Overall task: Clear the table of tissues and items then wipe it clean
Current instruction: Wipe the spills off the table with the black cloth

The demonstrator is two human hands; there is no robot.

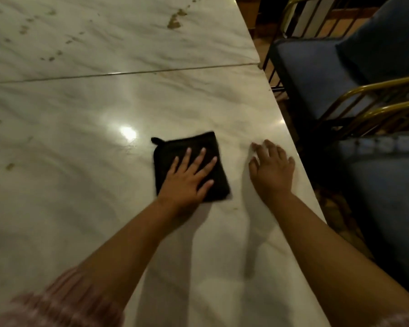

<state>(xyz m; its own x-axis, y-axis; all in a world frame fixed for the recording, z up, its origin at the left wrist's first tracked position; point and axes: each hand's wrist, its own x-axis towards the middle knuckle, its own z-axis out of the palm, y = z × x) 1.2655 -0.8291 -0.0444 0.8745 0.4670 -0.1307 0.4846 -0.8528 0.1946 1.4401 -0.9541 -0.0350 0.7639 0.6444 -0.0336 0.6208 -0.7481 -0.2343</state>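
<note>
**Q:** Head view, go. Left grip?
**A:** My left grip [189,178] lies flat, palm down, on the black cloth [175,149]. Fingers are straight and spread, pressing on it, not curled round it. Open-handed, nothing pinched.

**Q:** Where's the cloth?
**A:** It's a folded square, flat on the counter [80,119], on the nearer slab and right of the middle. It sits just right of a bright light glare [128,133]. A small loop tab [155,139] sticks out at its far left corner.

**Q:** Right grip?
**A:** My right grip [272,168] is palm down just beside the cloth, between it and the counter's right edge. Fingers are loose and spread, holding nothing. It's blurred, so I can't tell if it touches the marble or hangs just over it.

**Q:** Counter surface?
**A:** Pale veined marble, two slabs meeting at a seam [128,73] that runs across. There are brown stains [174,22] on the far slab near its right edge and small specks [52,58] further left. A few spots [10,166] mark the near slab at far left.

**Q:** Anything else?
**A:** A pink knit sleeve [64,300] on my left arm near the elbow. Off the counter's right edge stands a chair [316,74] with a blue seat and a brass-coloured rail [376,84].
</note>
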